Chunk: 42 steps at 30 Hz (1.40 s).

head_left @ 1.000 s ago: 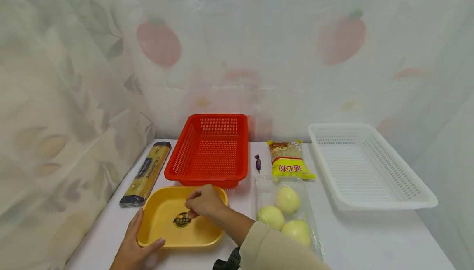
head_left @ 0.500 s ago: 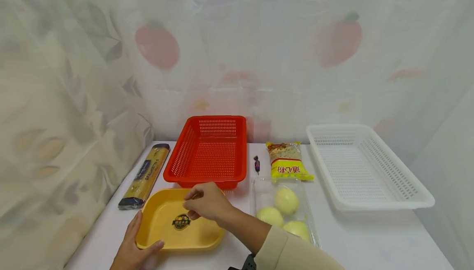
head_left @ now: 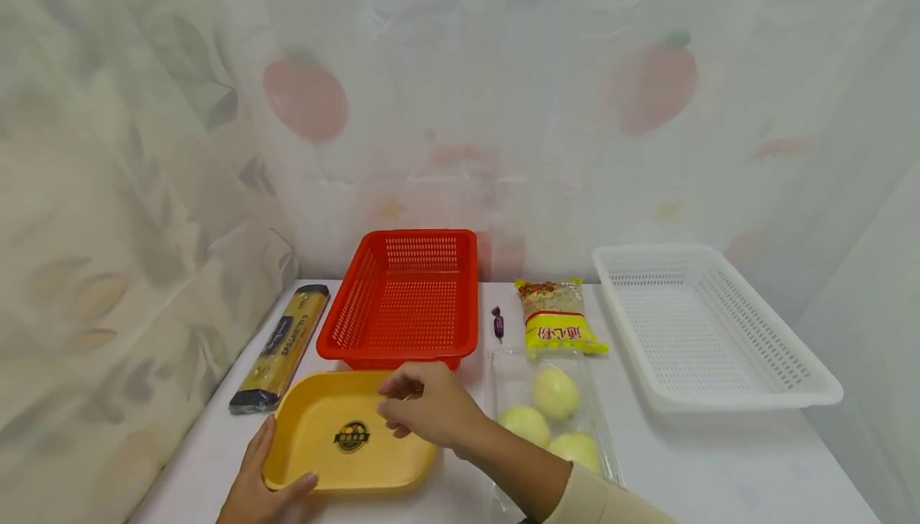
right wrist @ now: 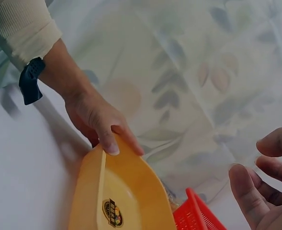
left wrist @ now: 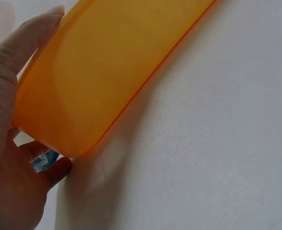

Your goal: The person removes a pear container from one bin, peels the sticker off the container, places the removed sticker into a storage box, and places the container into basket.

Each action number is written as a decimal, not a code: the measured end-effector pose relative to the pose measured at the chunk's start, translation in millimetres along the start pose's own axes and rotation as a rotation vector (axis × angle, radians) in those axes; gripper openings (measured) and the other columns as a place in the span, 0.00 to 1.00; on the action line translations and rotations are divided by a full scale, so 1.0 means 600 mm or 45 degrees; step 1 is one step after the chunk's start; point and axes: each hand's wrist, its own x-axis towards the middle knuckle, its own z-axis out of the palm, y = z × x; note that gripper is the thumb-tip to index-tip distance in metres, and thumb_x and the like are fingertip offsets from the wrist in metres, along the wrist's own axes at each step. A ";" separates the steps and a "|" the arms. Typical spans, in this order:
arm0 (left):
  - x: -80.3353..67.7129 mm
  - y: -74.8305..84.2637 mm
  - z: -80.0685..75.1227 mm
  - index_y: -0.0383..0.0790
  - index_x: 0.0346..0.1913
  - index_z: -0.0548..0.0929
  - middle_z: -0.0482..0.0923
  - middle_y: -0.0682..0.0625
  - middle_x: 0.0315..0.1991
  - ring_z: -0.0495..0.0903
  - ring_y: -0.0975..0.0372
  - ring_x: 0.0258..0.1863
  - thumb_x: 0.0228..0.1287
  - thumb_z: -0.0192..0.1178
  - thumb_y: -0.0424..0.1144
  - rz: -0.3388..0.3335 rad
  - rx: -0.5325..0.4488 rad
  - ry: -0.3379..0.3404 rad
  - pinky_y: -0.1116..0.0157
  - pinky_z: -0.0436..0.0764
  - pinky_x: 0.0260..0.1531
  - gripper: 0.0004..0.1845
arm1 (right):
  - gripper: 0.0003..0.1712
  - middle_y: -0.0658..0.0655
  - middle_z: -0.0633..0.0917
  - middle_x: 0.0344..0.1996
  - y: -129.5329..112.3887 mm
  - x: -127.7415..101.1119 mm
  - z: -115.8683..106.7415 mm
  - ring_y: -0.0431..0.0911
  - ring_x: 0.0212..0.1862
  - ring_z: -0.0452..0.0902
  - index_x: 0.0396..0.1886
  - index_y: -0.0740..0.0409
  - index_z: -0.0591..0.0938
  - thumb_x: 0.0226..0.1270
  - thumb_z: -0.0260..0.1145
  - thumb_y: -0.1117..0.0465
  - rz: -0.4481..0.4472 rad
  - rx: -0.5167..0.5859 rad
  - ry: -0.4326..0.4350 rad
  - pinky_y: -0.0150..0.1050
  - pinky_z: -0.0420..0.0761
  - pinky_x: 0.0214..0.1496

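I see one yellow tray (head_left: 316, 436), shallow, with a dark round sticker on its floor, on the desk (head_left: 690, 460) before the red basket (head_left: 402, 300). My left hand (head_left: 262, 488) pinches its near left corner. My right hand (head_left: 427, 404) hovers above its right side, fingers loosely curled, holding nothing. Beside it: three pale fruits (head_left: 549, 416), two baskets.

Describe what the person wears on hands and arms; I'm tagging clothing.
Both hands are bare. The right hand comes out of a beige ribbed sleeve. The left hand has the same sleeve, with a dark strap round the wrist.
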 end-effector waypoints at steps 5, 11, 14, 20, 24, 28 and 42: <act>0.000 -0.005 0.002 0.37 0.74 0.28 0.30 0.29 0.73 0.40 0.34 0.69 0.46 0.72 0.61 -0.001 -0.008 0.006 0.40 0.48 0.63 0.71 | 0.06 0.53 0.82 0.29 -0.003 -0.020 -0.009 0.47 0.28 0.81 0.38 0.63 0.83 0.60 0.67 0.70 -0.016 0.012 -0.001 0.41 0.84 0.30; -0.003 -0.004 0.000 0.38 0.74 0.27 0.29 0.31 0.74 0.38 0.34 0.69 0.47 0.72 0.60 0.024 0.001 0.004 0.40 0.47 0.63 0.70 | 0.07 0.57 0.83 0.32 -0.005 -0.047 -0.027 0.49 0.30 0.81 0.39 0.64 0.83 0.60 0.67 0.69 -0.035 0.066 -0.019 0.41 0.84 0.31; -0.004 -0.006 0.000 0.38 0.74 0.27 0.29 0.31 0.74 0.38 0.34 0.70 0.47 0.72 0.60 0.026 -0.001 0.006 0.40 0.46 0.64 0.71 | 0.07 0.59 0.83 0.33 -0.005 -0.061 -0.040 0.50 0.30 0.82 0.39 0.63 0.83 0.60 0.67 0.68 -0.053 0.076 -0.017 0.41 0.84 0.31; -0.004 -0.008 -0.001 0.39 0.74 0.28 0.29 0.31 0.74 0.37 0.35 0.70 0.48 0.73 0.57 0.062 -0.018 0.004 0.39 0.46 0.64 0.70 | 0.09 0.59 0.83 0.34 0.001 -0.084 -0.069 0.47 0.30 0.80 0.41 0.64 0.83 0.62 0.68 0.65 -0.085 0.055 0.040 0.40 0.83 0.31; -0.004 -0.008 -0.003 0.40 0.74 0.28 0.29 0.32 0.74 0.36 0.35 0.70 0.50 0.73 0.54 0.107 -0.034 0.005 0.38 0.44 0.64 0.68 | 0.10 0.60 0.83 0.34 0.004 -0.096 -0.088 0.47 0.30 0.79 0.42 0.66 0.83 0.62 0.68 0.66 -0.096 0.050 0.090 0.41 0.83 0.31; -0.006 -0.007 -0.003 0.40 0.74 0.27 0.28 0.32 0.74 0.36 0.35 0.70 0.49 0.73 0.55 0.081 -0.036 -0.002 0.39 0.44 0.64 0.69 | 0.10 0.60 0.82 0.34 0.008 -0.108 -0.102 0.47 0.30 0.79 0.42 0.66 0.82 0.61 0.69 0.66 -0.090 0.024 0.138 0.40 0.82 0.31; -0.003 -0.008 -0.002 0.41 0.74 0.27 0.28 0.32 0.74 0.37 0.36 0.70 0.48 0.73 0.57 0.059 -0.043 -0.002 0.39 0.45 0.64 0.69 | 0.13 0.62 0.81 0.38 0.022 -0.144 -0.130 0.49 0.34 0.79 0.43 0.65 0.81 0.61 0.70 0.63 0.029 -0.007 0.269 0.39 0.82 0.33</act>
